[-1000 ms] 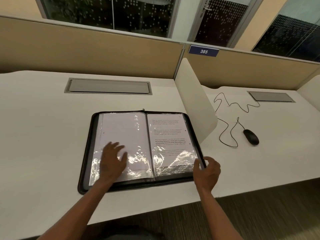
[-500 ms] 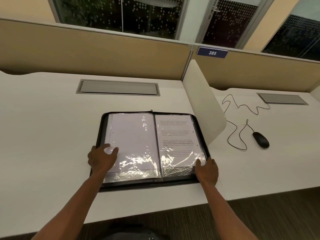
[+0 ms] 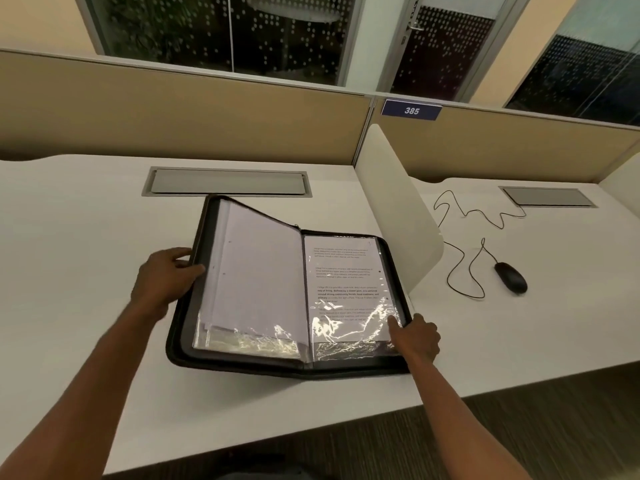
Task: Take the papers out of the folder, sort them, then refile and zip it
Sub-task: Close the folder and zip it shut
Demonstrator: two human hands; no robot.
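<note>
A black zip folder (image 3: 239, 362) lies open on the white desk (image 3: 69, 271), with papers in clear plastic sleeves on both sides. Its left cover is raised off the desk and tilts inward. My left hand (image 3: 162, 275) grips the outer edge of that left cover, thumb on the inside. The left-hand papers (image 3: 256, 278) are pale and mostly blank. The right-hand page (image 3: 346, 282) carries printed text. My right hand (image 3: 415, 336) rests on the folder's lower right corner, fingers on the shiny sleeve and rim.
A white curved divider (image 3: 398, 209) stands just right of the folder. Beyond it lie a black mouse (image 3: 510, 277) and its looping cable (image 3: 464, 251). A grey cable hatch (image 3: 227, 181) sits behind the folder. The desk's front edge runs close under my forearms.
My left hand slid from the left page to the folder's outer left edge and lifted that cover. My right hand stayed at the lower right corner.
</note>
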